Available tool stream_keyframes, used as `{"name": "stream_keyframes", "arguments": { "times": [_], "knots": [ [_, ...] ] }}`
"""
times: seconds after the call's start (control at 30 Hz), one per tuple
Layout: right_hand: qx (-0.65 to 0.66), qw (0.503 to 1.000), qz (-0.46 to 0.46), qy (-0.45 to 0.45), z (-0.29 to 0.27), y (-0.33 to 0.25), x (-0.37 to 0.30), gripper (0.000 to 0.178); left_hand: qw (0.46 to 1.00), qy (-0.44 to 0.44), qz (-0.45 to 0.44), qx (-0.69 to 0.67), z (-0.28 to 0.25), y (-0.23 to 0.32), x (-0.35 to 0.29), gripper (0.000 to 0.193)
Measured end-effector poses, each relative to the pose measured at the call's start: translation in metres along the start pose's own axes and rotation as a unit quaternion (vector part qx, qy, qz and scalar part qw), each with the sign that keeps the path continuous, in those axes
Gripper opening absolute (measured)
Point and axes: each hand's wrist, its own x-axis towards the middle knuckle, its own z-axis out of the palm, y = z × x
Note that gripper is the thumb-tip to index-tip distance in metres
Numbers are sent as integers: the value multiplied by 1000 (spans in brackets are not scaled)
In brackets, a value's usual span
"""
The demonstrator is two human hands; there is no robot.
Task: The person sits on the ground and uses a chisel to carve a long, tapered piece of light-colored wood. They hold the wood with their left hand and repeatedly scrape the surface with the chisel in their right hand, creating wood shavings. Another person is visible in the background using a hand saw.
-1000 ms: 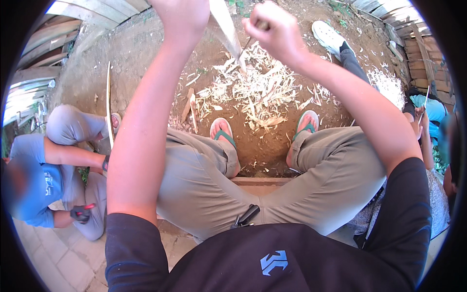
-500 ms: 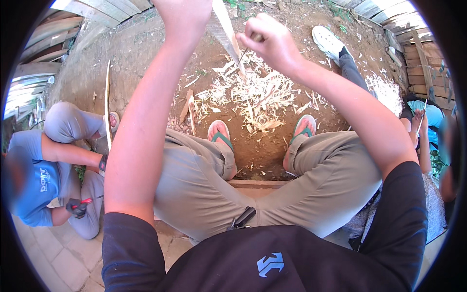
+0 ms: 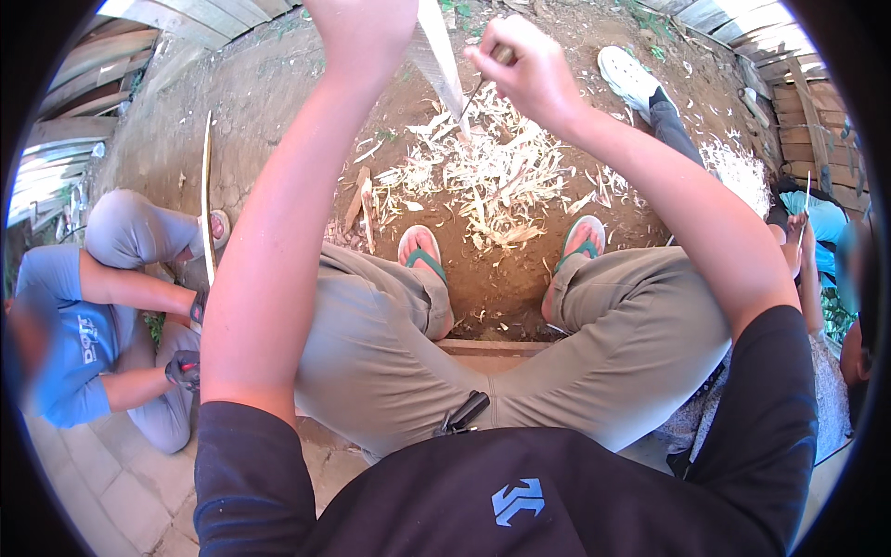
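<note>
My right hand (image 3: 534, 79) is closed round the rounded brown handle of a knife (image 3: 476, 94), whose thin dark blade points down and left to the wood's lower end. A long pale wooden slat (image 3: 438, 60) slants down from the top edge, one face bright and the other greyer. My left hand (image 3: 367, 28) is beside the slat's upper part, and its fingers are cut off by the top edge; the slat shifts along with this hand. Under both lies a heap of pale wood shavings (image 3: 497, 176) on the dirt.
My sandalled feet (image 3: 422, 255) stand just before the shavings. A person in blue (image 3: 79, 334) sits at left near a long curved wooden strip (image 3: 207, 195). A white shoe (image 3: 626, 79) and another person's hands (image 3: 803, 227) with a thin stick are at right. Plank walls (image 3: 807, 121) border the ground.
My left hand and the slat have shifted slightly right. My right hand with the knife has moved a little right and the knife tilts more. The person at left has moved a gloved hand toward the strip.
</note>
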Motion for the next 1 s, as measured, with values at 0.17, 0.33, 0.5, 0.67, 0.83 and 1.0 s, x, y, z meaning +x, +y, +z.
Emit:
{"name": "stream_keyframes", "arguments": {
  "times": [0.17, 0.33, 0.5, 0.67, 0.83, 1.0],
  "knots": [
    [-8, 995, -20, 101, -11, -12, 17, 21, 1000, 13, -12, -14, -3, -3, -1, 29],
    [-17, 995, -11, 95, -16, -3, 15, 20, 999, 21, -28, 3, 1, -9, 1, 30],
    [-4, 997, 3, 83, -4, -4, 8, 18, 999, 26, -25, 13, -4, -3, 3, 28],
    [-10, 996, 24, 87, -16, -11, 16, 18, 1000, 15, -16, 1, -7, -8, 4, 28],
    [5, 997, -8, 80, -9, -5, 19, 19, 1000, 14, -18, 5, -8, 2, 2, 25],
    [4, 999, -20, 50, -4, 10, 5, 19, 1000, -7, -13, 9, -4, -6, 1, 24]
  ]
}}
